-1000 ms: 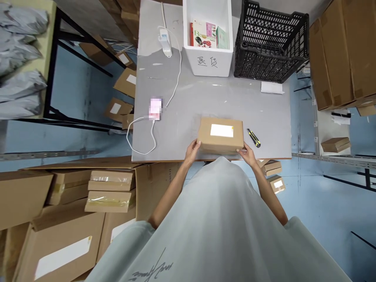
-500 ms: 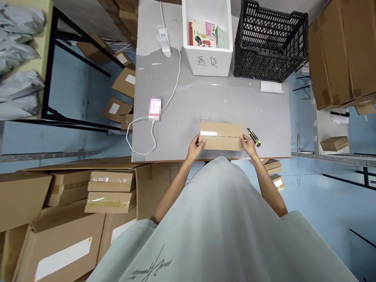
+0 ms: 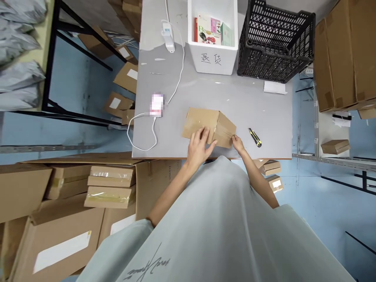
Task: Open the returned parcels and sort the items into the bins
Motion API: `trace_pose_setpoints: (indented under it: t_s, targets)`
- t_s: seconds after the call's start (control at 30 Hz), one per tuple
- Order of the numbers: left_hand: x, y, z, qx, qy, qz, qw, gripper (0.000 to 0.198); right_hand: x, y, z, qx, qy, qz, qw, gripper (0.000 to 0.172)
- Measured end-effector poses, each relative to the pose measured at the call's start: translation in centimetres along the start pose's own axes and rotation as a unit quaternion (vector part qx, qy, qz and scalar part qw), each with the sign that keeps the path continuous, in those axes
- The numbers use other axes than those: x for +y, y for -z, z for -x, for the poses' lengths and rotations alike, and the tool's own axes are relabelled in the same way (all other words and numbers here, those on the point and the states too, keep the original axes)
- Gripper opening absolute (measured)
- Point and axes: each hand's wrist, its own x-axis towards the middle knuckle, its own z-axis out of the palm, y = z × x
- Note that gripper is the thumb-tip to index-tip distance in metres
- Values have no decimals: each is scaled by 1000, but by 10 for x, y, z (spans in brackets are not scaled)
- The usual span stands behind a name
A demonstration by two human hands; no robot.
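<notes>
A brown cardboard box [image 3: 202,119] rests at an angle near the table's front edge, one taped end turned toward the right. My left hand [image 3: 198,147] lies over its near side with the fingers spread on the cardboard and the thumb apart, at the edge of the taped end. At the lower corner of that end, my right hand [image 3: 238,143] is closed in a pinch on the box; whether it has tape or a flap between the fingertips is too small to tell. A black and yellow utility knife [image 3: 254,137] lies on the table, right of my right hand.
On the grey table [image 3: 205,88] stand a white bin [image 3: 216,62] with books and a black plastic crate [image 3: 273,58]. A phone with a blurred screen [image 3: 157,105], white cable, power strip [image 3: 168,37] and folded paper [image 3: 275,87] lie about. Cartons [image 3: 111,184] are stacked at left.
The box has been turned so its taped end faces right. My left hand moved from its left end onto its side; my right hand shifted slightly left and down. The view shifted slightly.
</notes>
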Motion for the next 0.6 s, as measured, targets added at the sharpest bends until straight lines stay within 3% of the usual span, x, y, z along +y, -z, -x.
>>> trace_pose_setpoints:
  t_s: [0.17,0.3,0.43,0.53,0.6]
  targets:
    - [3,-22,8,-67,-53,74,994,52,-13,30,25,51,24,-84,995,87]
    - [-24,-32,-1,10,65,83,994,69,-20,55,51,47,44,-152,986,97]
    - [-49,-37,-9,-68,143,186,970,79,-20,60,61,55,39,-162,985,108]
    - [-52,-35,-10,-91,158,234,955,81,-20,55,61,59,32,-155,986,107]
    - [-52,-33,-9,-110,167,270,942,92,-22,51,62,49,24,-164,985,104]
